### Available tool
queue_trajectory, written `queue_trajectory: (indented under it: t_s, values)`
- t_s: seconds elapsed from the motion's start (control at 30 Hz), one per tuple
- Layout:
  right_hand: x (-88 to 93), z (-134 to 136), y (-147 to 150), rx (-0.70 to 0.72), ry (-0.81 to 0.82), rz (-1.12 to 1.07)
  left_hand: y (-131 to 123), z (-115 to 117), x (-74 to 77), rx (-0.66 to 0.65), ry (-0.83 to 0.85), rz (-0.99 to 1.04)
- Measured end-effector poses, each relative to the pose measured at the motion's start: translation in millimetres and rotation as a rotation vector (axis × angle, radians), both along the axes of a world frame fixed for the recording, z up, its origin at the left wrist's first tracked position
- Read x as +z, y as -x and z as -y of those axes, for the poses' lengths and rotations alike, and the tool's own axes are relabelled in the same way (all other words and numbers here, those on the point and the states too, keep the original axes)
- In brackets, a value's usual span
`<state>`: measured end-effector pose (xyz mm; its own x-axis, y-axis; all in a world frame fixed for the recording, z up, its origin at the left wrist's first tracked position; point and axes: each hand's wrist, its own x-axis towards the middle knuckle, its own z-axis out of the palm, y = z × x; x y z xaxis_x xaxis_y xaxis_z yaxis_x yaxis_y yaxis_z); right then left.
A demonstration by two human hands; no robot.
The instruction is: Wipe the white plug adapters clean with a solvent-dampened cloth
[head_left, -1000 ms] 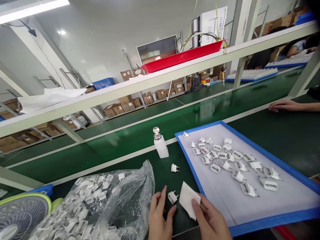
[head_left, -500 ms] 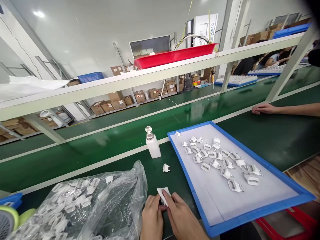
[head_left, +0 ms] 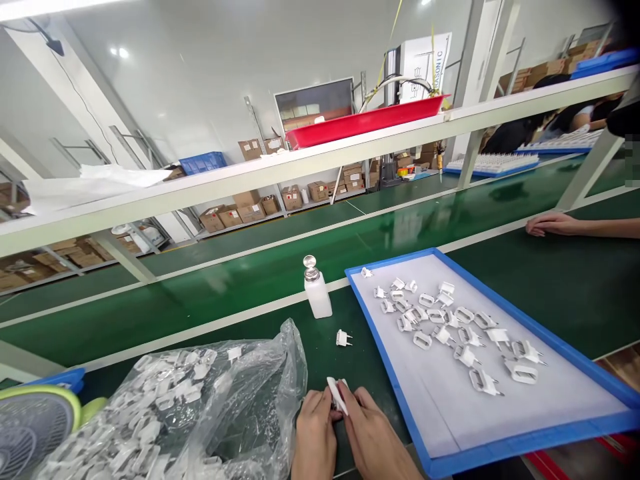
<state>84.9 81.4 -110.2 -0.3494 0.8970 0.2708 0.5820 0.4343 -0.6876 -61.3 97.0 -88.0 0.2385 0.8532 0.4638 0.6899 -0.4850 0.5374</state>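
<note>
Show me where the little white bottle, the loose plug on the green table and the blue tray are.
white bottle (head_left: 319,298), head view, on its body.
loose plug (head_left: 342,338), head view, on its white housing.
blue tray (head_left: 520,443), head view, on its near rim.

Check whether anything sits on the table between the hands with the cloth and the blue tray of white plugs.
Nothing visible does. The left hand and right hand pinch the white cloth just left of the blue tray; only bare green table lies between. The loose plug sits farther back.
</note>
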Motion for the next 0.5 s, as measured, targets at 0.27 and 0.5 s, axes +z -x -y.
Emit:
queue_trajectory:
  t_s: [0.27, 0.5]
  values:
    - [51.9, 0.8, -17.6, -0.14, 0.363, -0.437, -5.8, 19.0, 1.8, -0.11, -0.105, 0.122]
    - [92.8, 18.4, -43.0, -0.178, 0.819, -1.065, -34.1, 36.3, 38.1, -0.011, -0.343, 0.405]
